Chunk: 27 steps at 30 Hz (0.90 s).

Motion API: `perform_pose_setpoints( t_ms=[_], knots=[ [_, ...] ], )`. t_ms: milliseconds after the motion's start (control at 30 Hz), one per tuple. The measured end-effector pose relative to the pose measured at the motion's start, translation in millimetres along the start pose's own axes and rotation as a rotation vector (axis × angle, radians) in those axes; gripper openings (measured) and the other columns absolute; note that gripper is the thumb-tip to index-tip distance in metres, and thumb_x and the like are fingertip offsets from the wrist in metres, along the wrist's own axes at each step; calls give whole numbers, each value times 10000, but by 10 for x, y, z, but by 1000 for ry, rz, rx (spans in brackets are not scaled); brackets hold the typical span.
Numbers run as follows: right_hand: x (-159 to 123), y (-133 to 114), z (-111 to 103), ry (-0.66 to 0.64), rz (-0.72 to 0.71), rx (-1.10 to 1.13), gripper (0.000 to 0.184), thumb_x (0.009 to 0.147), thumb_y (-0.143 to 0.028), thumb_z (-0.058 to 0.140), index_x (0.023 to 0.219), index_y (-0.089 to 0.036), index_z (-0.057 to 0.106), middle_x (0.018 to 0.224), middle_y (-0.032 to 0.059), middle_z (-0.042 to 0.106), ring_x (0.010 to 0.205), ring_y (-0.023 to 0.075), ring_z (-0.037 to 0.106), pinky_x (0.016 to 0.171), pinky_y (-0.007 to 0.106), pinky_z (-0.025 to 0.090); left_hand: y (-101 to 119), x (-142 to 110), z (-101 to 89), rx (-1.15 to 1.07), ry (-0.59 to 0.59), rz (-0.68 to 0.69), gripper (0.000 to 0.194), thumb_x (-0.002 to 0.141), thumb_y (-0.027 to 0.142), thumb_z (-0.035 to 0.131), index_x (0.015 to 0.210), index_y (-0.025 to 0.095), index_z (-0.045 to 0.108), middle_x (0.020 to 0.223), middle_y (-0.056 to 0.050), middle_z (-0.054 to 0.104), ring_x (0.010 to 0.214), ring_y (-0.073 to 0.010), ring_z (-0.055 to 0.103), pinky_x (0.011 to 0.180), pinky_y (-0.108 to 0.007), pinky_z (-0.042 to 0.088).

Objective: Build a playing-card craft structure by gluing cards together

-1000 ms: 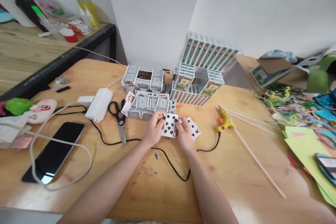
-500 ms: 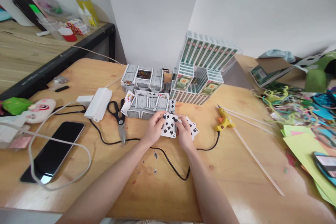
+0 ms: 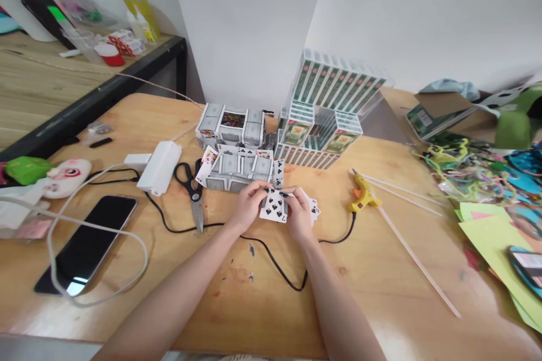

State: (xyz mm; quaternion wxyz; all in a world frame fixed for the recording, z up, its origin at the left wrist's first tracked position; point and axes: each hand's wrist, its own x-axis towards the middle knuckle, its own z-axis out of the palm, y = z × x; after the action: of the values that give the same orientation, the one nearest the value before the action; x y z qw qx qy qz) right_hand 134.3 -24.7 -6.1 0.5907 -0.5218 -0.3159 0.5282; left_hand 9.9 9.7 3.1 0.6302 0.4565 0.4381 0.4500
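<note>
Between my hands is a playing card (image 3: pixel 274 208), a seven of spades, face up with its far edge bent. My left hand (image 3: pixel 250 206) pinches its left side with thumb and fingers. At the other side my right hand (image 3: pixel 297 211) pinches the same card. More loose cards (image 3: pixel 314 210) stick out from under and beside my right hand. Just beyond my hands stands a box-like structure of playing cards (image 3: pixel 241 168), mostly backs outward. A second card structure (image 3: pixel 231 124) with a square opening stands behind it.
Scissors (image 3: pixel 195 194) lie left of my hands, near a white adapter (image 3: pixel 161 168) and a phone (image 3: pixel 87 245). A yellow glue gun (image 3: pixel 363 194) rests at right, its black cord (image 3: pixel 275 262) crossing in front. Card boxes (image 3: pixel 339 84) are stacked behind. Craft scraps (image 3: pixel 449 166) lie far right.
The far edge of the seven of spades has folded, and my fingertips have come closer together along it. The loose cards beside my right hand show less.
</note>
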Motion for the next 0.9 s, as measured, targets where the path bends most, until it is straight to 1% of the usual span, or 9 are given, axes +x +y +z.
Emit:
perform_pose_setpoints(
  t_ms=[100, 200, 300, 400, 467, 533, 633, 733, 900],
  knots=[
    [12, -23, 1, 10, 37, 61, 87, 654, -234, 538, 738, -219, 559, 581, -54, 475, 479, 101, 373, 456, 219, 294, 24, 8, -1, -77, -78, -81, 150, 670, 237, 524, 769, 168, 613, 652, 32, 566, 555, -96, 492, 517, -203, 399],
    [-1, -73, 21, -6, 60, 78, 55, 655, -233, 533, 707, -223, 545, 548, -52, 450, 466, 108, 367, 446, 228, 284, 35, 0, 6, -86, -81, -99, 159, 663, 232, 515, 774, 171, 610, 652, 30, 562, 570, -105, 504, 525, -211, 411],
    [-34, -107, 39, -32, 58, 42, 16, 661, -227, 512, 671, -226, 525, 528, -43, 432, 458, 116, 374, 440, 241, 294, 29, -5, 6, 8, -18, -2, 135, 662, 206, 486, 711, 167, 605, 677, 22, 570, 587, -101, 494, 523, -201, 391],
    [-60, -103, 32, -72, 69, 57, 40, 659, -234, 482, 677, -222, 516, 497, -50, 405, 420, 106, 365, 410, 233, 286, 15, -3, -12, 147, 24, 88, 155, 669, 186, 450, 665, 163, 603, 658, 19, 568, 551, -91, 458, 490, -193, 347],
    [-64, -91, 20, -101, 96, 72, 86, 681, -282, 464, 706, -218, 514, 468, -62, 378, 372, 95, 334, 366, 219, 243, 7, -4, -33, 221, 9, 113, 176, 689, 186, 437, 681, 167, 611, 609, 27, 544, 504, -87, 419, 459, -194, 312],
    [-58, -86, 15, -78, 122, 44, 158, 725, -366, 468, 727, -213, 509, 443, -75, 354, 332, 83, 305, 328, 210, 194, 5, -7, -60, 279, -29, 151, 189, 716, 185, 435, 713, 173, 624, 602, 29, 539, 500, -88, 415, 466, -197, 315],
    [-36, -102, 24, -36, 130, -68, 251, 749, -462, 533, 753, -213, 498, 432, -99, 342, 300, 61, 291, 302, 199, 177, 14, -4, -107, 354, -88, 242, 199, 756, 180, 441, 769, 179, 640, 714, 11, 601, 600, -102, 490, 558, -207, 377],
    [-13, -132, 13, -144, 160, -127, 297, 743, -491, 571, 741, -209, 479, 415, -109, 365, 274, 47, 308, 297, 188, 162, 37, 17, -154, 415, -147, 294, 207, 782, 178, 444, 804, 184, 649, 798, -6, 633, 698, -121, 544, 641, -221, 413],
    [8, -177, -79, -327, 243, -58, 315, 732, -470, 611, 713, -201, 448, 397, -99, 418, 288, 51, 394, 315, 171, 137, 65, 56, -201, 448, -211, 374, 200, 778, 144, 466, 797, 188, 660, 856, -20, 645, 818, -140, 578, 777, -256, 431]
  ],
)
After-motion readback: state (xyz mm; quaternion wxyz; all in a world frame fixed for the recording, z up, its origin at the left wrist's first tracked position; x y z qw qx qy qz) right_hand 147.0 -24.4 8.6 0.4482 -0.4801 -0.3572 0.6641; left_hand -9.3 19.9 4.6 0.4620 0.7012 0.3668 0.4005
